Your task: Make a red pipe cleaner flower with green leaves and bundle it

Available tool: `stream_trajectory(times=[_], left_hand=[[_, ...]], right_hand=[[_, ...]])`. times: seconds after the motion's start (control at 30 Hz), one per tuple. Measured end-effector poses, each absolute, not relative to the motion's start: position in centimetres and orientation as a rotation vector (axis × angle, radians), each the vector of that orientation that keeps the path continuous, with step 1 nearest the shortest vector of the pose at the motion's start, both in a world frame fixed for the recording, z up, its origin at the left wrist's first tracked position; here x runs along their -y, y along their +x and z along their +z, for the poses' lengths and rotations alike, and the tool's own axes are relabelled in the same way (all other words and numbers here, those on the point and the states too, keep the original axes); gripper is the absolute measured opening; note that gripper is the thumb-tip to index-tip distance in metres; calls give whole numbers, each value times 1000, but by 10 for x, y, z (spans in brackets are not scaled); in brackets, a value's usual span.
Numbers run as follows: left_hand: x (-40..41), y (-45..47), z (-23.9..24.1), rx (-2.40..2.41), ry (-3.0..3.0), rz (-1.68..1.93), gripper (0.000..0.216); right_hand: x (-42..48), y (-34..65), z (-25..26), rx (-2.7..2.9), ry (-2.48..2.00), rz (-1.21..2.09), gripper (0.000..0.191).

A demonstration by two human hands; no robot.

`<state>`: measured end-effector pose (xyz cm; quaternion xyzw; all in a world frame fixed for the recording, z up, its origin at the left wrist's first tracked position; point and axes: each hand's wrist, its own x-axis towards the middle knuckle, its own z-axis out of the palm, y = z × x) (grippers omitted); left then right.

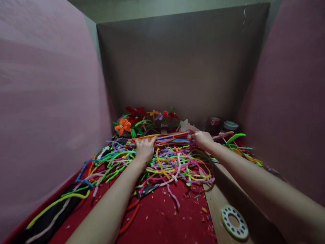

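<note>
A straight bundle of coloured pipe cleaners (pixel 165 138) lies across the far side of a red cloth. My left hand (pixel 144 149) is closed round the bundle's left part. My right hand (pixel 202 139) pinches its right end. In front of the bundle spreads a loose tangle of pipe cleaners (pixel 162 162) in green, pink, yellow, purple and blue. Behind it stand finished pipe-cleaner flowers (pixel 142 120), orange, red and purple.
Black-handled scissors (pixel 147 190) lie on the red cloth (pixel 167 220) among cut scraps. A white ring with holes (pixel 234 222) rests on a wooden board (pixel 215 203) at right. Two small jars (pixel 222 124) and more pipe cleaners (pixel 241 147) sit at the back right. Pink partition walls close in both sides.
</note>
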<state>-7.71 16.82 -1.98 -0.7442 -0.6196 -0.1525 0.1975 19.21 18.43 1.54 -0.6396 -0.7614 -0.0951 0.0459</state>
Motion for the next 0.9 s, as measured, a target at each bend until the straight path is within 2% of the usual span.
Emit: stream_trajectory(times=[0.13, 0.3, 0.5, 0.9], left_hand=[[-168, -76, -22, 1771, -2050, -438, 34], [-168, -73, -23, 1783, -2008, -463, 41], [-165, -72, -21, 1763, -2025, -462, 34], [-165, -73, -25, 1737, -2034, -450, 32]], right_hand=[[-180, 183, 14, 2367, -1882, -302, 28], [-177, 171, 12, 2435, -1766, -317, 28], [-178, 155, 0, 2440, -1673, -300, 30], [-200, 194, 15, 1886, -1857, -186, 31]])
